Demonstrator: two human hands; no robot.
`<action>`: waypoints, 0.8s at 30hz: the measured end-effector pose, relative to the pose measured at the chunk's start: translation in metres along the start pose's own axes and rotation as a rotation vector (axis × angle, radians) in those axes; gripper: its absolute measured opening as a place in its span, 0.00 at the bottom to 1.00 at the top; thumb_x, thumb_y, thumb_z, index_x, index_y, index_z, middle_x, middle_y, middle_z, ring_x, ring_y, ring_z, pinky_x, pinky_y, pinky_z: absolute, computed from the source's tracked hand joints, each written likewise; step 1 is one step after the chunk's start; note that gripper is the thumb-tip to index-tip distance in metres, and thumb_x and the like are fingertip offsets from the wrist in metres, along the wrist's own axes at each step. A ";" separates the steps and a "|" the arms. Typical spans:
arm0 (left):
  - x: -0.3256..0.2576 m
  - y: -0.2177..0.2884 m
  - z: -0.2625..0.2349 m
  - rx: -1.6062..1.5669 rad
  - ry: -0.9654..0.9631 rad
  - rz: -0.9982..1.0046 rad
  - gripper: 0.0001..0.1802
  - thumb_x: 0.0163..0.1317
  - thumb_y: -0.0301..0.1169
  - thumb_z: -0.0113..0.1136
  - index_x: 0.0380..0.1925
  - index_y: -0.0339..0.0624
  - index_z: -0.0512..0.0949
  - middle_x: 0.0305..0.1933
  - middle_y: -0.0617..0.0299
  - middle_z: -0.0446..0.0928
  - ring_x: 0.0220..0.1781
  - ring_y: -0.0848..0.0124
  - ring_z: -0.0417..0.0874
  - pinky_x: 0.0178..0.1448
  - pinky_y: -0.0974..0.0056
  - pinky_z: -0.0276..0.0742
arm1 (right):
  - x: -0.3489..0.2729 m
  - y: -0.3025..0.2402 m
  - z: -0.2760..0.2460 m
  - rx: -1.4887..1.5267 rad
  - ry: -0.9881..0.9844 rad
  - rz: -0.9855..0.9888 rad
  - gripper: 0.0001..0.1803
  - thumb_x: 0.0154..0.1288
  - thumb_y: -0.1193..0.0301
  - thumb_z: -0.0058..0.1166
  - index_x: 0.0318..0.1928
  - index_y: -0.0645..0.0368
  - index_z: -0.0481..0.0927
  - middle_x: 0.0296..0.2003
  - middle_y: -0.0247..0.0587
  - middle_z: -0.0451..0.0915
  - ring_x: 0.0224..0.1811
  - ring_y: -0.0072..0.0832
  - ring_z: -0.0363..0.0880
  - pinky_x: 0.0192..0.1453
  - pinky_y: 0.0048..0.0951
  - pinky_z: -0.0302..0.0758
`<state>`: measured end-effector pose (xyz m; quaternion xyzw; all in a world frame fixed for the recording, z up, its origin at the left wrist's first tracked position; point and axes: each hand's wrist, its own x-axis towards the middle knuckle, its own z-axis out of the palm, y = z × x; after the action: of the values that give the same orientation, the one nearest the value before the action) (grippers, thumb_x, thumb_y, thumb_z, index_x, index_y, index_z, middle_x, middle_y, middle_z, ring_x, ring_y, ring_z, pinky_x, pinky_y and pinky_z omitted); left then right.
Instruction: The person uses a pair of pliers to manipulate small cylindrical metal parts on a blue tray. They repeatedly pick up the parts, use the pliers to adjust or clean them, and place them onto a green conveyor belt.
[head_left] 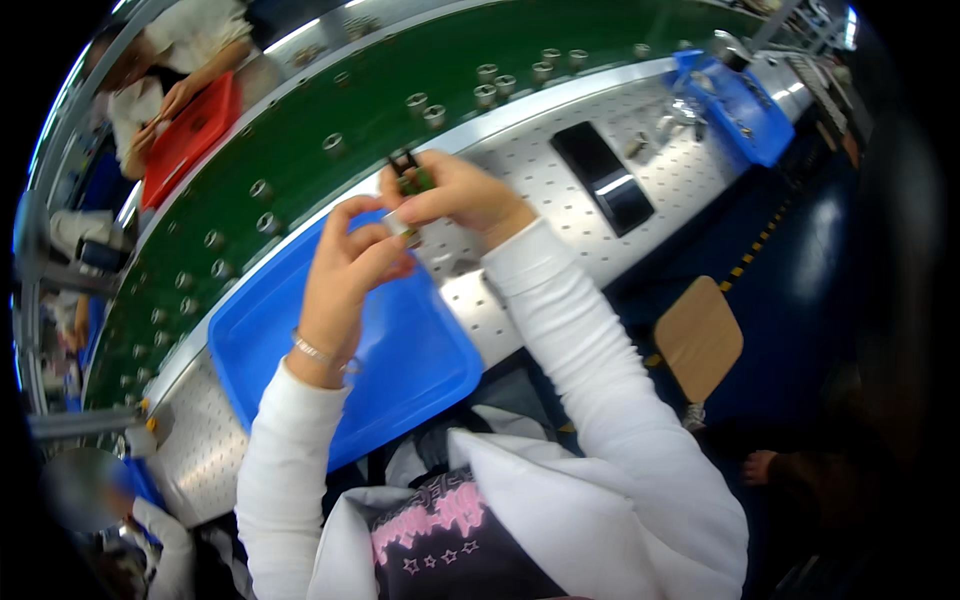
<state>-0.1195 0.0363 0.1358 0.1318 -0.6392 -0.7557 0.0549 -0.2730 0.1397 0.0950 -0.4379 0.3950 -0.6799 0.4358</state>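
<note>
Both my hands are raised over the far edge of a blue tray (400,370). My right hand (455,195) is closed around a small green tool with black prongs (413,180), its prongs pointing away from me; the exact kind is unclear. My left hand (345,260) pinches a small, shiny metal piece (410,238) between thumb and fingers, close beside the right thumb. Fingers cover much of the piece, and whether the tool touches it cannot be made out.
Behind the perforated metal bench (490,300) runs a green conveyor belt (380,90) carrying several small metal cylinders (434,116). A black phone (603,178) lies to the right, near a blue bin (745,110). Across the belt, a person handles something over a red tray (195,140).
</note>
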 end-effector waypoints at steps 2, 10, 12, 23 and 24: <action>0.000 -0.002 -0.002 0.045 0.045 -0.012 0.23 0.56 0.29 0.56 0.52 0.41 0.63 0.36 0.59 0.77 0.36 0.72 0.77 0.45 0.66 0.74 | 0.005 0.011 -0.006 0.023 -0.040 -0.007 0.12 0.47 0.69 0.61 0.31 0.59 0.74 0.24 0.32 0.74 0.24 0.18 0.71 0.30 0.20 0.69; 0.013 -0.006 0.013 0.106 0.063 0.027 0.23 0.58 0.32 0.55 0.53 0.43 0.63 0.38 0.61 0.77 0.37 0.77 0.78 0.42 0.71 0.78 | -0.001 0.006 -0.013 0.082 0.014 -0.021 0.10 0.45 0.72 0.59 0.30 0.59 0.75 0.21 0.33 0.73 0.20 0.17 0.66 0.25 0.19 0.62; 0.018 -0.006 0.017 0.098 0.066 0.038 0.23 0.58 0.32 0.55 0.52 0.43 0.64 0.38 0.61 0.77 0.37 0.77 0.78 0.43 0.70 0.77 | -0.004 0.003 -0.016 0.118 0.043 -0.025 0.11 0.46 0.71 0.60 0.31 0.59 0.75 0.22 0.33 0.73 0.20 0.18 0.66 0.25 0.19 0.63; 0.045 -0.001 0.038 0.138 0.070 0.136 0.23 0.57 0.29 0.56 0.52 0.38 0.63 0.37 0.59 0.76 0.37 0.73 0.78 0.45 0.68 0.77 | -0.009 -0.002 -0.028 0.212 0.211 -0.153 0.08 0.46 0.69 0.56 0.28 0.57 0.73 0.21 0.27 0.70 0.22 0.14 0.64 0.26 0.17 0.59; 0.048 -0.002 0.038 0.128 0.073 0.148 0.23 0.57 0.29 0.56 0.52 0.38 0.62 0.37 0.59 0.76 0.36 0.73 0.79 0.45 0.68 0.77 | -0.008 -0.002 -0.030 0.216 0.210 -0.144 0.09 0.46 0.69 0.56 0.28 0.57 0.73 0.21 0.27 0.70 0.22 0.14 0.65 0.27 0.17 0.59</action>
<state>-0.1758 0.0612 0.1329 0.1148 -0.6917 -0.7020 0.1251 -0.2994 0.1521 0.0855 -0.3424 0.3306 -0.7899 0.3867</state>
